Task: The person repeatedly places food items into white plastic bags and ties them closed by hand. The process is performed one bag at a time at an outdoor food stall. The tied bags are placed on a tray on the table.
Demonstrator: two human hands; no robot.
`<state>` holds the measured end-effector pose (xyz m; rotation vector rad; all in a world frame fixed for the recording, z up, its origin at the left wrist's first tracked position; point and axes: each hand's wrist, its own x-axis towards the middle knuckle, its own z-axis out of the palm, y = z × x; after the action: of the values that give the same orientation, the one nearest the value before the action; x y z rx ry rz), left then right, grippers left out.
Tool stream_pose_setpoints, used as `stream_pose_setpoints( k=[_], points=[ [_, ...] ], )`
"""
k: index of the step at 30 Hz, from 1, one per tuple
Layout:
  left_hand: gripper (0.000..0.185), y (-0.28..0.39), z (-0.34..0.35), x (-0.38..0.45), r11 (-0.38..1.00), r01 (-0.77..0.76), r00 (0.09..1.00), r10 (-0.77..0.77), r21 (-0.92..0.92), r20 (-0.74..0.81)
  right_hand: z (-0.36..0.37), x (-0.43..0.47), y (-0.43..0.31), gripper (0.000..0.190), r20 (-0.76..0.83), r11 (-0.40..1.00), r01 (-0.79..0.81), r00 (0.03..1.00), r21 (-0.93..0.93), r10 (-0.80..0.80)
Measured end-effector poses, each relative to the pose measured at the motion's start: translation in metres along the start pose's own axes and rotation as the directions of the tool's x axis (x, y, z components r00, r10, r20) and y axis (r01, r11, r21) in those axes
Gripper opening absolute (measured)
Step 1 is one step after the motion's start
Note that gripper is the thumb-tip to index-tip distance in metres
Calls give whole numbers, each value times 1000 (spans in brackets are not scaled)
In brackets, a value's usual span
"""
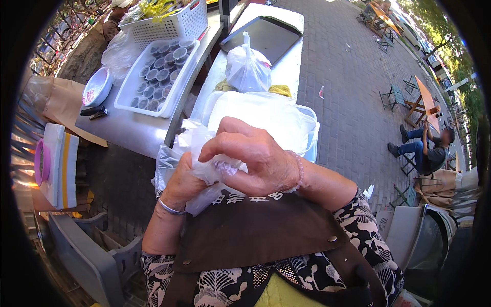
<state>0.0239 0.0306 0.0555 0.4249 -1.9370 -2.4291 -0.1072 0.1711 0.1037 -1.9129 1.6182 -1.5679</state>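
Crumpled thin translucent plastic (pixel 203 151), a bag or film, is bunched between my two hands in front of the apron. My left hand (pixel 186 176) clasps it from the left, the fingers partly hidden behind the folds. From the right, my right hand (pixel 253 161) curls over the same plastic, its thumb and fingers bent around a gathered part. Just beyond the hands stands a pale blue plastic tub (pixel 313 132), its top covered by white plastic sheeting (pixel 249 109). Behind that sits a knotted white plastic bag (pixel 249 69) with contents I cannot make out.
A dark tray (pixel 268 36) and a yellow-green cloth (pixel 280 90) lie on the white table. On the metal counter (pixel 126 128) are a white bin (pixel 138 110) of lidded cups, a stapler (pixel 94 111) and a bowl (pixel 99 86). A seated person (pixel 433 147) is at far right.
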Motion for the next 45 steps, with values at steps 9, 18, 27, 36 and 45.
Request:
stream_pose_setpoints(
  k=[9, 18, 27, 36, 45],
  points=[
    [42, -19, -8, 11, 998, -55, 998, 54, -19, -28, -15, -45, 29, 33, 92, 903, -81, 987, -422, 132],
    [36, -45, -11, 48, 612, -245, 889, 452, 752, -78, -56, -57, 72, 30, -304, 735, -214, 953, -644, 11],
    [20, -45, -18, 46, 948, -39, 951, 132, 315, -280, -27, -109, 125, 12, 353, 504, -155, 543, -849, 762],
    [20, -63, -14, 55, 921, -105, 982, 155, 374, -105, 28, -91, 181, 22, 370, 484, -421, 326, -767, 870],
    [18, -65, -12, 54, 901, -66, 990, 114, 428, -86, -34, -91, 85, 29, 290, 502, -217, 601, -837, 744]
  ],
)
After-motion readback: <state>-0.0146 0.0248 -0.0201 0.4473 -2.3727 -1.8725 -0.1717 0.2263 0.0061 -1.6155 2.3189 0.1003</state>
